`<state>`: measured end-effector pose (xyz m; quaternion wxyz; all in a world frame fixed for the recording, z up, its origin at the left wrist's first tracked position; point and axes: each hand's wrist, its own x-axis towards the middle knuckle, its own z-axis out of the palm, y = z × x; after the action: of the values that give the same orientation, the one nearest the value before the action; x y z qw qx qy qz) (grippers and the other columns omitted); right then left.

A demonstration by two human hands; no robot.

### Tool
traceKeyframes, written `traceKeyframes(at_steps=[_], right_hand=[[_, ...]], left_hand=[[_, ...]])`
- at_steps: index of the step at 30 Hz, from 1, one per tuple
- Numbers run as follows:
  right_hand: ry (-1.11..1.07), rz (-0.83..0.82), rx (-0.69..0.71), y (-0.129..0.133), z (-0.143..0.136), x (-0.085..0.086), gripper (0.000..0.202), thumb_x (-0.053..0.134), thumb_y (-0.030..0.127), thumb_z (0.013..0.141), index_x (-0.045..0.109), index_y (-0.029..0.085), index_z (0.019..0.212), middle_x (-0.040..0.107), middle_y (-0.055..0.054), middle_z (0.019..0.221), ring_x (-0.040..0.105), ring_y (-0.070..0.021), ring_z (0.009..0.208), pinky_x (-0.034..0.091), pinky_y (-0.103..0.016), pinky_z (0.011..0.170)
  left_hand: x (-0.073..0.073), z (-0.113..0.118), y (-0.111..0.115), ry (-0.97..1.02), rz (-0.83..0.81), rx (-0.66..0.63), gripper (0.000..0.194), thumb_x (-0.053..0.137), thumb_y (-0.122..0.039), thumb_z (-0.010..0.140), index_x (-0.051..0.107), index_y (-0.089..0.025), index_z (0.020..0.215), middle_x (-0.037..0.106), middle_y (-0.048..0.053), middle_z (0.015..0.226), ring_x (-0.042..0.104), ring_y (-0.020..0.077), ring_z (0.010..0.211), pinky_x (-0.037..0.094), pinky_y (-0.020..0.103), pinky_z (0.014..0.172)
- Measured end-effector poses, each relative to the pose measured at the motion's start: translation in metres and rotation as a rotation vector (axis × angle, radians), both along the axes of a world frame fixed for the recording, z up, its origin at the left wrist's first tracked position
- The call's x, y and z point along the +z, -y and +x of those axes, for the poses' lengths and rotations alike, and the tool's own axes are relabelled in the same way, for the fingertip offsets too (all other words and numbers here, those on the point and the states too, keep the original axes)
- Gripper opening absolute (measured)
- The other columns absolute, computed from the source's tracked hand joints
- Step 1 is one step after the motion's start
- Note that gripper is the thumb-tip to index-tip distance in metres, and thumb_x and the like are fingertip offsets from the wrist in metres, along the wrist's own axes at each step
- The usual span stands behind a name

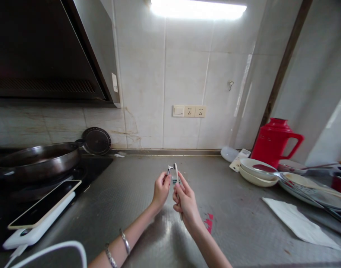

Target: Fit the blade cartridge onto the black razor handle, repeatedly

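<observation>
Pinched narrowly between thumb and fingers of the left hand (pixel 161 189): small silver metal tool (pixel 169 169), crosswise head uppermost. Clasped in the right hand (pixel 187 203), thumb and fingers closed around the handle: slim off-white brush (pixel 176 173) with dark bristles, nearly upright, bristles facing left. Both held above the middle of the grey textured metal countertop (pixel 136 175), heads side by side; cannot tell whether touching. Visible between the hands: small clear-and-teal item (pixel 174 180), partly hidden. Beside the right wrist, on the countertop: torn red patch (pixel 209 219). At left, on the cooktop: round steel pan (pixel 38 160); nearer, black-screened phone (pixel 46 204) with pale edges, atop a white plastic power bank (pixel 44 225). At right: red plastic flask (pixel 271 143) with side handle, behind stacked cream bowls (pixel 255 178); nearer, flat white paper sheet (pixel 300 223).
</observation>
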<state>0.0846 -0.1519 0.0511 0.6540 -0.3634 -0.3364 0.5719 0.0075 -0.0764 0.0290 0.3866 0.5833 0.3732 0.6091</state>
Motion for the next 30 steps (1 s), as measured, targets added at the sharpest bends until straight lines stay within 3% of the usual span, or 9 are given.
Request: traceKeyframes(at_steps=[12,15,18,21,24,27,30], right_hand=[[0.092,0.011,-0.002,0.003,-0.007,-0.001,0.078,0.065,0.047,0.067,0.034,0.026,0.135,0.029,0.010,0.055,0.023,-0.0034,0.041,0.012,-0.014,0.033],[0.092,0.016,0.084,0.006,-0.011,-0.005,0.071,0.064,0.046,0.069,0.037,0.024,0.132,0.030,0.011,0.053,0.022,-0.0030,0.039,0.012,-0.014,0.033],[0.049,0.070,0.094,0.001,-0.006,0.001,0.054,0.062,0.046,0.072,0.046,0.022,0.118,0.033,0.010,0.053,0.021,-0.0025,0.038,0.011,-0.014,0.032],[0.073,0.176,-0.001,-0.019,0.013,0.014,0.036,0.057,0.049,0.075,0.050,0.021,0.096,0.035,0.010,0.053,0.021,-0.0025,0.037,0.013,-0.015,0.032],[0.234,0.263,-0.148,-0.050,0.040,0.022,0.034,0.055,0.053,0.075,0.049,0.020,0.081,0.030,0.011,0.050,0.023,-0.0035,0.038,0.017,-0.016,0.035],[0.443,0.270,-0.254,-0.085,0.064,0.018,0.039,0.055,0.057,0.072,0.050,0.018,0.074,0.033,0.009,0.049,0.028,-0.0054,0.041,0.022,-0.017,0.038],[0.601,0.212,-0.264,-0.113,0.080,0.004,0.047,0.048,0.063,0.071,0.053,0.017,0.068,0.038,0.007,0.048,0.032,-0.0073,0.042,0.023,-0.020,0.041]], left_hand=[[0.001,-0.003,-0.003,-0.007,0.008,-0.016,0.031,0.051,-0.045,0.078,0.047,-0.017,0.066,0.040,-0.006,0.053,0.035,0.0065,0.045,0.029,0.019,0.045],[0.002,-0.005,-0.005,0.025,0.008,-0.014,0.032,0.052,-0.045,0.077,0.046,-0.017,0.065,0.039,-0.006,0.052,0.036,0.0063,0.045,0.029,0.018,0.044],[0.003,-0.005,-0.007,0.082,-0.052,-0.108,0.033,0.050,-0.049,0.077,0.045,-0.017,0.068,0.037,-0.008,0.051,0.033,0.0044,0.040,0.027,0.017,0.039],[0.004,-0.005,-0.008,0.147,-0.128,-0.195,0.034,0.049,-0.052,0.077,0.046,-0.018,0.079,0.041,-0.008,0.053,0.030,0.0031,0.035,0.023,0.016,0.033],[0.005,-0.005,-0.010,0.205,-0.169,-0.196,0.037,0.055,-0.051,0.073,0.043,-0.019,0.086,0.047,-0.008,0.056,0.030,0.0024,0.033,0.022,0.015,0.031],[0.006,-0.005,-0.012,0.217,-0.188,-0.190,0.037,0.059,-0.049,0.071,0.043,-0.019,0.085,0.049,-0.008,0.059,0.033,0.0021,0.034,0.022,0.014,0.030],[0.005,-0.005,-0.012,0.229,-0.189,-0.166,0.038,0.065,-0.045,0.067,0.042,-0.019,0.083,0.046,-0.010,0.057,0.033,0.0017,0.033,0.022,0.014,0.029]])
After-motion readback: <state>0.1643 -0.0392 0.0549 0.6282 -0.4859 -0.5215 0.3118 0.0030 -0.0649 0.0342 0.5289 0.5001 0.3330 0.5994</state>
